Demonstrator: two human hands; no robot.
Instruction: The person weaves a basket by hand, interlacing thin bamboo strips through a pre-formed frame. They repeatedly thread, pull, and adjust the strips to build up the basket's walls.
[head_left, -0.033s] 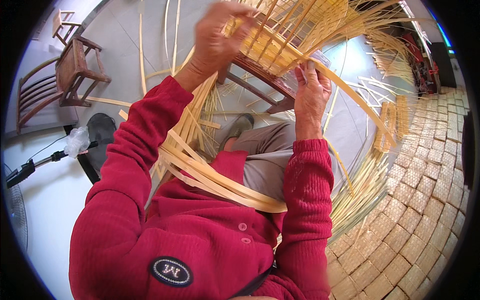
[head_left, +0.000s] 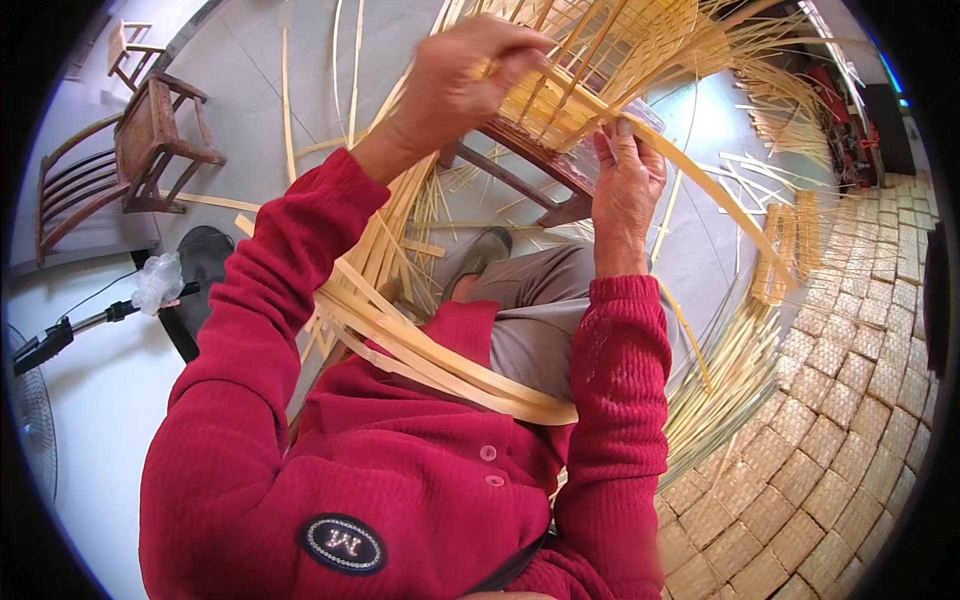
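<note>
A half-woven bamboo basket (head_left: 607, 50) with upright stakes lies on a reddish wooden bench (head_left: 505, 170) at the top. My left hand (head_left: 470, 80) is closed and slightly blurred at its near side; I cannot make out what the fingers hold. My right hand (head_left: 628, 165) pinches a wide, pale bamboo strip (head_left: 715, 185) against the basket's edge, with the long end hanging down to the right. Several flat strips (head_left: 450, 385) lie across my lap.
Wooden chairs (head_left: 160, 130) stand upper left, near a black fan (head_left: 35, 420) and its pole with a plastic bag (head_left: 157, 283). Loose strips litter the grey floor (head_left: 250, 80). A thin-strip bundle (head_left: 720, 390) and stacked woven pieces (head_left: 820, 440) fill the right side.
My left hand has moved a little to the right along the basket's edge. My right hand and the strip in it appear slightly shifted to the right.
</note>
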